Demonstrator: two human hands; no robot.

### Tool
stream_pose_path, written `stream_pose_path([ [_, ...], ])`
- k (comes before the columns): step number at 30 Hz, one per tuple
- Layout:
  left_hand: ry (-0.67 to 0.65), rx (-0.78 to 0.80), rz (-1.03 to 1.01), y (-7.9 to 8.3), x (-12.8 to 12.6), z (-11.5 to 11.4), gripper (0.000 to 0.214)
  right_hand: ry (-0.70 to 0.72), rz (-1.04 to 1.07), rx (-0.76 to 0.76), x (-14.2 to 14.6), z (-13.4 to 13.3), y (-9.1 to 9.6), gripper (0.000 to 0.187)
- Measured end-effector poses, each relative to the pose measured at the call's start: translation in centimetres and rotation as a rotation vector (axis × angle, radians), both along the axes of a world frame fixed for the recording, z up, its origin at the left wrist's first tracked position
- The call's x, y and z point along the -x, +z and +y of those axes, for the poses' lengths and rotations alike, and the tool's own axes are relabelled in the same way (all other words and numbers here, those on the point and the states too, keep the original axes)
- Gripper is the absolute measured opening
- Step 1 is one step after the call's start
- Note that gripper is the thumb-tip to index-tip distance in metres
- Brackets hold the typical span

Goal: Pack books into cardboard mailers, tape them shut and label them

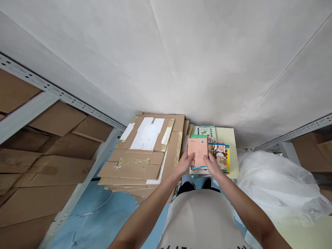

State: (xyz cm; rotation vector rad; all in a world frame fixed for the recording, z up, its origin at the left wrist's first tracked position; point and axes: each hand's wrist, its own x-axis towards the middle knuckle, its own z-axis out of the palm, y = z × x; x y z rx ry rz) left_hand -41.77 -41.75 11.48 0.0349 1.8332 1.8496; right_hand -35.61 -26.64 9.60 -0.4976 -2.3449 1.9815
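A pink book with a barcode near its top edge is between my two hands. My left hand is closed on its left edge, with the thumb over the cover. My right hand grips the lower right edge the same way, its fingers hidden underneath. A green-edged book shows just beyond the pink one. Below lie several more books, among them one with food photos and a pale green one. They rest on a cream-coloured surface. How many books my hands hold is hidden.
Flattened cardboard boxes form a tall stack to the left, with white paper on top. Metal shelving full of cartons stands farther left. White plastic sheeting bulges at the right. A pale wall rises ahead.
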Motion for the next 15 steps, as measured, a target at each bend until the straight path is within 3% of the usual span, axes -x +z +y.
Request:
stream_pose_path([
  [5, -0.022, 0.015, 0.187, 0.7, -0.1, 0.3, 0.065, -0.083, -0.005, 0.158, -0.1, -0.9, 0.9, 0.059],
  [10, -0.135, -0.099, 0.047, 1.9, 0.3, 0.7, 0.074, -0.212, 0.019, 0.333, -1.4, -0.3, 1.9, 0.069],
  [15, -0.346, -0.12, -0.022, 2.6, 1.6, 3.2, 0.069, -0.3, 0.003, 0.342, -3.0, 2.9, 3.5, 0.072],
])
